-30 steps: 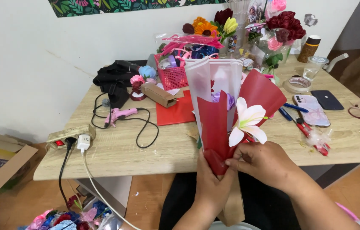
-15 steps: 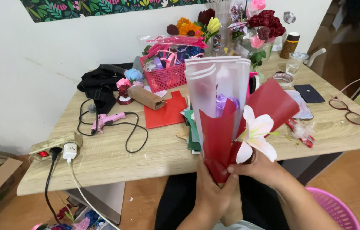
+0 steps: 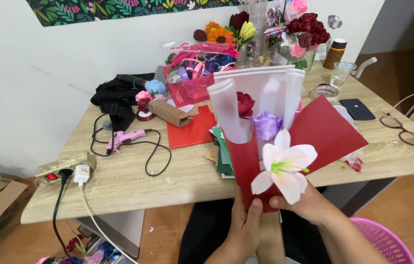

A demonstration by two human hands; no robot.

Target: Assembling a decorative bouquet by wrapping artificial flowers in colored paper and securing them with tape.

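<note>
Holding: both hands grip the bouquet (image 3: 270, 146) at its narrow base, upright over the near edge of the table (image 3: 133, 181).
Left hand (image 3: 246, 222): fingers curled shut around the base of the red wrap (image 3: 327, 129), thumb pressed up against the paper.
Right hand (image 3: 305, 203): fingers closed around the same base from the other side, just under the white lily (image 3: 283, 166).
Bouquet contents: the white lily sits in front at the base; a purple rose (image 3: 267, 124) and a dark red rose (image 3: 244, 103) sit higher inside; frosted white sheets (image 3: 261, 90) rise behind them.
Left of the bouquet: a red paper sheet (image 3: 192, 129) lies flat on the table, with a small cardboard box (image 3: 170, 112) touching its far corner; further left a pink glue gun (image 3: 124, 138) with its black cord, and a power strip (image 3: 65, 166) at the table's edge.
Behind the bouquet: a pink basket (image 3: 190, 88) of ribbons, and flower bunches (image 3: 305, 32) against the wall.
Right of the bouquet: a dark phone (image 3: 357, 109) and glasses (image 3: 405, 133) lie on the table, well apart from the hands.
Below the bouquet: a pink bin (image 3: 385, 242) stands on the floor by the right forearm.
</note>
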